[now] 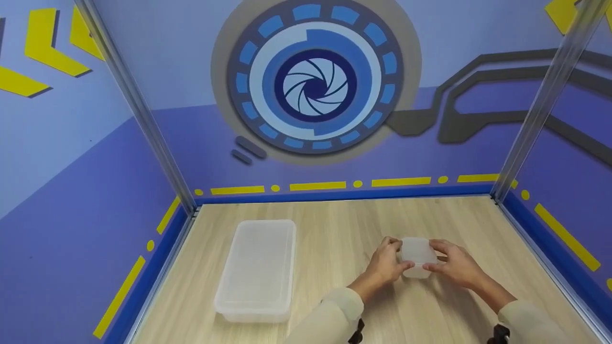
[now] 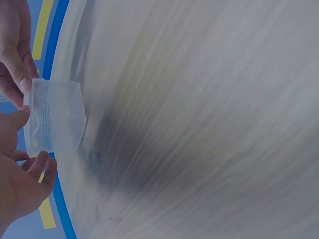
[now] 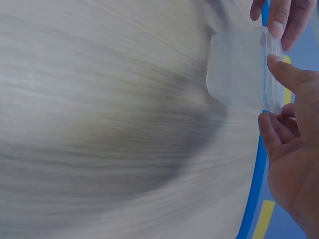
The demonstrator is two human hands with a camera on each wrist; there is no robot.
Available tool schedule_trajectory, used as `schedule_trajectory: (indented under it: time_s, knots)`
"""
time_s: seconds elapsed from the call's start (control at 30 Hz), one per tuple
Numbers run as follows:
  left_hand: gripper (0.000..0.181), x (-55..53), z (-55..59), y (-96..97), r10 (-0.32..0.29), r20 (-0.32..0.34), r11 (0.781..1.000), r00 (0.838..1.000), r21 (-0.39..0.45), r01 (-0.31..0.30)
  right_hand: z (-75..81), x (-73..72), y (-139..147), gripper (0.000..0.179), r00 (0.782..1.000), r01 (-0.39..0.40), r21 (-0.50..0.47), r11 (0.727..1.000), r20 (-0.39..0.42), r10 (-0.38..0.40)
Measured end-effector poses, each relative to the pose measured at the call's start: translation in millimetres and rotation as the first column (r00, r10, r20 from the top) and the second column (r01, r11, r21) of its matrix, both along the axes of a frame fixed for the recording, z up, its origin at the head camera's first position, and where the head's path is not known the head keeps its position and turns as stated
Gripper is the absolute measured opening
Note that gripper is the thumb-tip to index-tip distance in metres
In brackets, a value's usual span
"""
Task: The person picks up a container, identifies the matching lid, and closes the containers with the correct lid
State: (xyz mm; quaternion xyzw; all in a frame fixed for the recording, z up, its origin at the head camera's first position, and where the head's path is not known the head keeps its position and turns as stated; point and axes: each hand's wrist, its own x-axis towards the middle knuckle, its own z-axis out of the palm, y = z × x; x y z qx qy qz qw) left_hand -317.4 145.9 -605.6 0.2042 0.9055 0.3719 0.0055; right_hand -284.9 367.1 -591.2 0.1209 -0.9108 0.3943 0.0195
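Note:
A small translucent plastic food container (image 1: 419, 253) with a lid is between both hands at the right of the table. My left hand (image 1: 386, 263) grips its left side, thumb along the near edge of the lid and fingers at the far left corner. From the right, my right hand (image 1: 454, 263) holds it the same way, thumb at the near edge. In the left wrist view the container (image 2: 67, 115) shows side-on, with the left hand's fingertips (image 2: 41, 162) under the lid's rim. The right wrist view shows the container's clear body (image 3: 237, 69) below the lid, close over the table.
A large rectangular translucent container (image 1: 258, 267) with a lid stands on the left part of the wooden table (image 1: 334, 248). Blue-purple printed walls (image 1: 181, 143) and metal corner posts (image 1: 143, 105) enclose the table at the back and sides.

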Motion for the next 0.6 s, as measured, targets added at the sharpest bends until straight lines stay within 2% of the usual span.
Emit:
schedule_trajectory:
  time_s: [0.17,0.4,0.6]
  knots:
    - [0.059,2.3,-1.6,0.3,0.006,-0.029,1.000,1.000,-0.013,-0.006,1.8,-1.1,1.2,0.071,1.000,-0.015,0.002,1.000,0.012,0.015]
    - [0.056,10.7,-1.7,4.9,0.055,0.000,0.998,0.998,0.038,-0.055,1.7,-0.1,-1.8,0.068,0.998,-0.041,-0.041,0.998,0.039,0.042]
    - [0.052,15.1,-0.1,8.0,0.078,-0.039,0.997,0.996,-0.016,-0.079,2.1,-0.1,-3.1,0.068,0.999,-0.035,-0.004,0.999,0.035,0.035]
